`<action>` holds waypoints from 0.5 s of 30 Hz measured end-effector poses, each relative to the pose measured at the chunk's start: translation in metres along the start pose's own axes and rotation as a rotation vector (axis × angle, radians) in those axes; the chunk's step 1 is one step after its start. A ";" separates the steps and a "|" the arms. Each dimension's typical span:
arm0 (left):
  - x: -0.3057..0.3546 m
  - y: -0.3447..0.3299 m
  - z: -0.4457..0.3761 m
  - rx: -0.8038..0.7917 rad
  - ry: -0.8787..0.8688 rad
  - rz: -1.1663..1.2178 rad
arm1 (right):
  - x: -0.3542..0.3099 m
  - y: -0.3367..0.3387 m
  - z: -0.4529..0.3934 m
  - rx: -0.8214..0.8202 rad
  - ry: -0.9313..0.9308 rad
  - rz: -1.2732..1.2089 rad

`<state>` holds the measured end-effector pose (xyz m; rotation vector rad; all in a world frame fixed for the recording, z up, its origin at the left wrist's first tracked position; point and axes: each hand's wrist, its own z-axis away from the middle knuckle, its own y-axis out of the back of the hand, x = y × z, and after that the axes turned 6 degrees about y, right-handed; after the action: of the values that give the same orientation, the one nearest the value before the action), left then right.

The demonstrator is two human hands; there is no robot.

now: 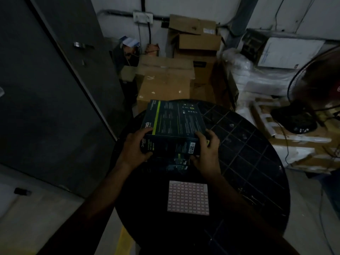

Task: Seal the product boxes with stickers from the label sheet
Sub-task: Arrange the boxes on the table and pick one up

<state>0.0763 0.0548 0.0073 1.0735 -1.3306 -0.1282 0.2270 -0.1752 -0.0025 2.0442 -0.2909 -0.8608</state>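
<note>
A dark product box (173, 122) with a green stripe and white print is held above a round black table (253, 162). My left hand (135, 148) grips its near left corner. Its near right corner is gripped by my right hand (207, 153). Under the held box lies another dark product box (177, 165), mostly hidden. The label sheet (188, 197), a white square with a grid of pink-edged stickers, lies flat on the table just in front of my hands.
Brown cardboard cartons (165, 80) are stacked behind the table. White wrapped bundles (257, 80) and a standing fan (312, 89) are at the right. A dark grey panel (46, 89) fills the left side. The room is dim.
</note>
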 end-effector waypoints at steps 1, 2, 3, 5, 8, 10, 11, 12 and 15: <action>0.008 0.003 0.005 0.011 -0.035 -0.028 | 0.000 0.013 0.003 0.041 0.049 0.038; 0.017 0.005 0.009 0.027 -0.066 -0.052 | 0.001 0.026 0.006 0.060 0.084 0.061; 0.028 0.008 0.014 0.047 -0.097 -0.068 | 0.003 0.040 0.009 0.068 0.111 0.069; 0.052 0.013 0.024 0.080 -0.146 -0.059 | 0.006 0.068 0.016 0.066 0.137 0.079; 0.094 0.017 0.041 0.090 -0.239 -0.032 | 0.009 0.118 0.026 0.066 0.129 0.091; 0.125 0.016 0.054 0.084 -0.297 -0.022 | 0.013 0.153 0.033 0.041 0.124 0.133; 0.139 0.015 0.062 0.076 -0.316 -0.021 | 0.016 0.170 0.036 0.018 0.118 0.164; 0.152 0.012 0.069 0.066 -0.328 -0.028 | 0.020 0.185 0.039 -0.008 0.110 0.191; 0.179 0.005 0.083 0.038 -0.328 -0.029 | 0.028 0.218 0.047 -0.050 0.111 0.230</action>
<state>0.0598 -0.1012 0.1272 1.1376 -1.6166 -0.3120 0.2401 -0.3479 0.1403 1.9586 -0.4295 -0.6056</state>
